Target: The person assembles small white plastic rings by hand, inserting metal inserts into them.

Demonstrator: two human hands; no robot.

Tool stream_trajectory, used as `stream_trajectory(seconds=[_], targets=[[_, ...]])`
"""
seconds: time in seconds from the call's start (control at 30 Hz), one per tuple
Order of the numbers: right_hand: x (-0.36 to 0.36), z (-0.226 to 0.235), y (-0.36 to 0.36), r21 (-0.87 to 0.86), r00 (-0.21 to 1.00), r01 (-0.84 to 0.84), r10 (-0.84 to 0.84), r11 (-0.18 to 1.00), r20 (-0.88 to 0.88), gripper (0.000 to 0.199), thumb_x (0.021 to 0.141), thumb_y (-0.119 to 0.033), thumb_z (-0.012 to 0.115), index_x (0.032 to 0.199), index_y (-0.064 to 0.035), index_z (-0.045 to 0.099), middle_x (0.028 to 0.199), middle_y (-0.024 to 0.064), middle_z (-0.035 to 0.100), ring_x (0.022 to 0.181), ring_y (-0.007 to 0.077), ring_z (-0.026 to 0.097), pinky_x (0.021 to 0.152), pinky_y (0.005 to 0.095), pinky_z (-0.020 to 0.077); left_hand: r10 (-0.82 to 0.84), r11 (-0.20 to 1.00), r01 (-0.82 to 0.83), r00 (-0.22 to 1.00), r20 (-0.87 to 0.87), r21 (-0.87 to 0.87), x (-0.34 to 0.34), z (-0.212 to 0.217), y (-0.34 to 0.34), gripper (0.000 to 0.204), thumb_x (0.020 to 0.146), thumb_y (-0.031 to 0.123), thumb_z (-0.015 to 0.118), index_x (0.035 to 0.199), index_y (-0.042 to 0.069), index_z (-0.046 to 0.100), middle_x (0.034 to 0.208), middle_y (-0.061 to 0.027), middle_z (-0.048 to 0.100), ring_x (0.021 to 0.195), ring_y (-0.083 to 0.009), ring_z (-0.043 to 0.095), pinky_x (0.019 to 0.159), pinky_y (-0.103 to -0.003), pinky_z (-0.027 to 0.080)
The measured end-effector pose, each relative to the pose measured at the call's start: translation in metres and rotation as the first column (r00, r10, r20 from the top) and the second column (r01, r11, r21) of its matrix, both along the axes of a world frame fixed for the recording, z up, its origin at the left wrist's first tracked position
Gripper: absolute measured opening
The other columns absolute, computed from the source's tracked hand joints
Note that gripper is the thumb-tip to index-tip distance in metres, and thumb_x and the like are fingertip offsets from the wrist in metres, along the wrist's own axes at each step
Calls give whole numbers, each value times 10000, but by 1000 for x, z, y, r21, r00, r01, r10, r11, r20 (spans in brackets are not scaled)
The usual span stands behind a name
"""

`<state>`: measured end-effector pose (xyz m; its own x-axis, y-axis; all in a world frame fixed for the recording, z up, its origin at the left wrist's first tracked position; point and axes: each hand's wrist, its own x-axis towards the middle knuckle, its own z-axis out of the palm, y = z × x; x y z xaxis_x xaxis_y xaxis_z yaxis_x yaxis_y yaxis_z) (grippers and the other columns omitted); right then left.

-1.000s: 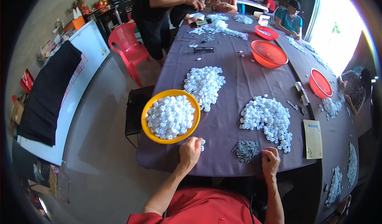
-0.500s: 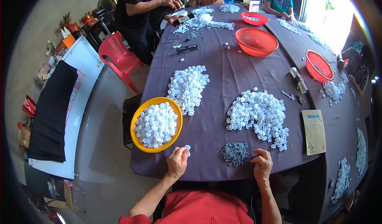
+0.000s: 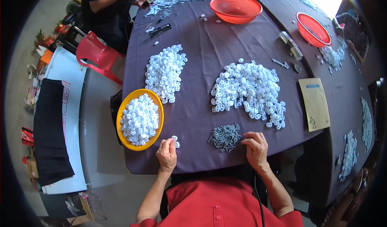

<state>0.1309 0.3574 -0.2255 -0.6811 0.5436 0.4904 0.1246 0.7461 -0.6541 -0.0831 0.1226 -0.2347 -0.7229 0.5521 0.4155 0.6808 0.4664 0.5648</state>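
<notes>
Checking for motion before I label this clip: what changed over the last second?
Little changed. The left hand stays by the small white pieces next to the yellow bowl; the right hand stays at the edge of the grey screw pile. The view shifted with the head; piles and red baskets unmoved.

A small assembly workshop: a long table under dark purple cloth (image 3: pixel 201 57) bears heaps of small white plastic parts (image 3: pixel 250 88) and red mesh plastic baskets (image 3: pixel 236 7) toward the frame's top.
</notes>
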Motion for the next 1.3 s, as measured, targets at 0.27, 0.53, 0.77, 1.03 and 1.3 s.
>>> stream_trajectory(seconds=[0.27, 0.53, 0.77, 1.03, 1.3], targets=[[-2, -2, -2, -8, 996, 85, -85, 996, 1, 170, 670, 87, 560, 770, -42, 608, 881, 83, 628, 798, 274, 588, 693, 350, 473, -100, 974, 67, 985, 142, 218, 15, 28, 33, 26, 845, 1, 599, 828, -13, 612, 672, -67, 573, 575, -139, 539, 536, -270, 433], [-5, 0, -7, 16, 996, 82, -82, 997, 18, 186, 662, 94, 559, 774, -45, 609, 879, 78, 629, 789, 271, 586, 689, 349, 476, -266, 962, 257, 957, 111, 90, -4, 8, 138, 101, 789, 55, 650, 883, 23, 632, 792, -96, 623, 646, -231, 618, 573, -338, 482], [-8, 2, -6, 67, 992, 119, -121, 991, 33, 196, 642, 79, 569, 785, -52, 596, 867, 65, 606, 766, 258, 572, 661, 334, 475, -216, 972, 227, 966, 143, -66, -10, 3, 158, 155, 761, 116, 691, 892, 60, 630, 776, -70, 595, 661, -242, 612, 597, -376, 479], [-11, 1, -4, 115, 984, 143, -154, 983, 86, 181, 647, 71, 571, 778, -51, 594, 865, 67, 606, 757, 257, 567, 658, 339, 472, -212, 974, 225, 940, 267, -19, -8, 3, 151, 142, 766, 103, 688, 881, 73, 611, 810, -59, 591, 668, -241, 612, 604, -369, 478], [-9, 3, -5, 82, 986, 151, -157, 985, 65, 175, 648, 73, 569, 769, -47, 609, 855, 76, 612, 753, 259, 569, 657, 338, 471, -195, 978, 204, 967, 166, -37, 0, 6, 151, 137, 779, 81, 662, 909, 77, 620, 807, -63, 579, 660, -242, 609, 582, -369, 475]])
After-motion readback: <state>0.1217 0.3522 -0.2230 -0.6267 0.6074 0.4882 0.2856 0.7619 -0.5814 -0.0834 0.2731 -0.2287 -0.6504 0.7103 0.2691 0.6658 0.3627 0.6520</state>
